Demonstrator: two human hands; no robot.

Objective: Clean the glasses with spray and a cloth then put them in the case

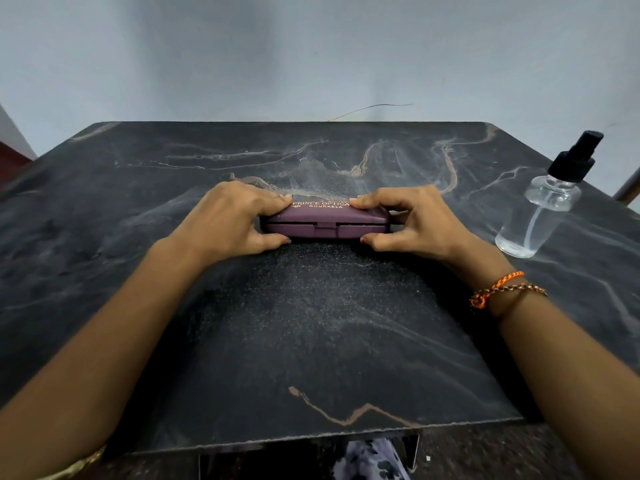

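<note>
Head view: looking fwd and down at dark marble-look desk (104,209) w/ pale and tan veins, grey wall behind.
Left hand (228,220): at left end of case, fingers (273,199) curled over lid top, thumb low along front edge nr the base; gripping that end.
Case (325,220): purple hard glasses case, lying flat on desk at centre, long side toward camera, lid down w/ thin dark seam showing along front, small clasp tab mid-front. Gold print on lid reads "PRINCE OPTICA…" and "ROURKELA", partly covered by fingertips. Glasses not visible; can't tell if inside.
Right hand (412,220): at right end of case, mirrored pose, fingers bent onto lid top, thumb by lower front edge; gripping that end.
Bracelets (502,289): on right wrist, orange braided thread plus thin chain.
Spray bottle (543,209): clear, black pump top, standing upright nr right desk edge, well apart from case and hands, thin dip tube visible inside.
</note>
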